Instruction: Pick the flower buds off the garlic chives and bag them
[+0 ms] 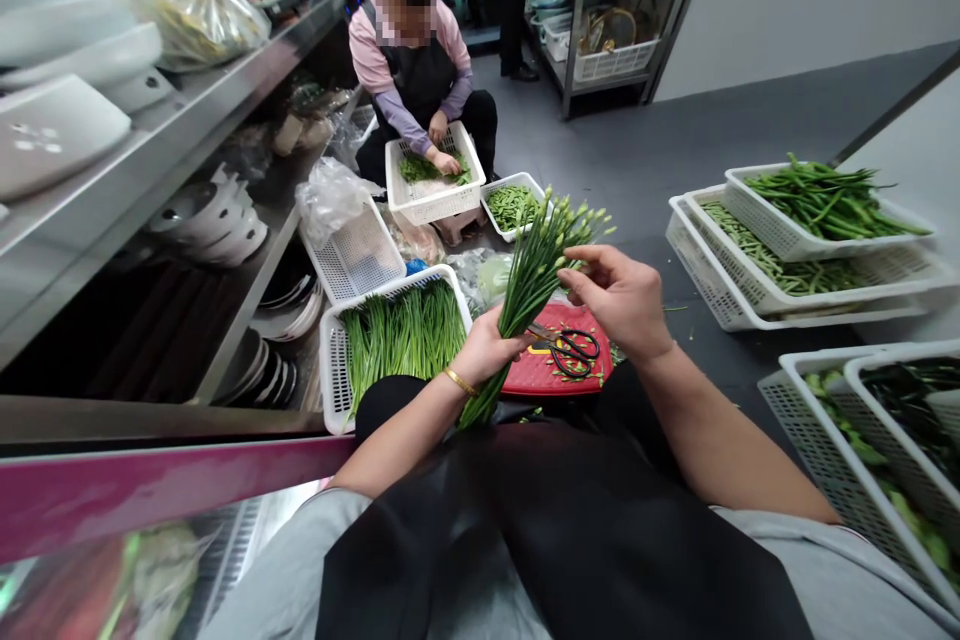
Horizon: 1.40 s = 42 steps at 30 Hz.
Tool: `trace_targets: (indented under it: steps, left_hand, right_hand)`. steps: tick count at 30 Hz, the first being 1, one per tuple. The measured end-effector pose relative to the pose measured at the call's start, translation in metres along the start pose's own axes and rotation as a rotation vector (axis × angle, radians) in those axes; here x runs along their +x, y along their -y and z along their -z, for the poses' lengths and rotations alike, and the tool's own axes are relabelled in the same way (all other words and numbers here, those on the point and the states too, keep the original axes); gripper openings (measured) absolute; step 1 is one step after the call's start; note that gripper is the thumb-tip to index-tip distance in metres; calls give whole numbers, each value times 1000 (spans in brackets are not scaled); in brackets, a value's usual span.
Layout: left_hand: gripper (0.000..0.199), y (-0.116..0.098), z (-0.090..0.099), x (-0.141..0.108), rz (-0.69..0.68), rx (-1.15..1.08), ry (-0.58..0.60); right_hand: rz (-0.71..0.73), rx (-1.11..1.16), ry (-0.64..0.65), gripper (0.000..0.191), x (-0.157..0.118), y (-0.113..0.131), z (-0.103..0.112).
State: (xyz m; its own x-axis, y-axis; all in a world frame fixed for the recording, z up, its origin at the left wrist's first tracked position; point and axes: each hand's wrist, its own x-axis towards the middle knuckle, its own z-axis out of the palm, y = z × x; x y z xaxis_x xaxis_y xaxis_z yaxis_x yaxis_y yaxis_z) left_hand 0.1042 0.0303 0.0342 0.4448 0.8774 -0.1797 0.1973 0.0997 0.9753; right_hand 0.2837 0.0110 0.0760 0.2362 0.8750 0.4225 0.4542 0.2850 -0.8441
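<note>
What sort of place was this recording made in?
Probably a restaurant's back kitchen: steel shelves hold stacked white dishes, white plastic baskets hold green vegetables, a bunch of chives is being handled, and a co-worker sorts greens nearby.

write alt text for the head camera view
A person's left hand grips a bunch of flowering garlic chives, with the right hand open beside it, above black-handled scissors on a red cutting board. A white basket of chives sits nearby. Beyond, a seated co-worker has a hand in greens in another white basket.
</note>
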Motion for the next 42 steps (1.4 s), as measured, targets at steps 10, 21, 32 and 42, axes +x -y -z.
trace_targets:
  steps: [10,21,32,42]
  left_hand:
    - [29,10,5,-2,-177,241,-91]
    - [28,12,5,0,-147,181,-98]
    - [42,5,8,3,-24,-98,172]
    - [47,0,11,-1,-42,-152,286]
  right_hand:
    - [-283,290,190,54,9,9,1]
    - [-83,46,57,20,1,8,-2]
    - [223,-18,114,12,14,1,12]
    - [107,161,11,9,34,-2,32]
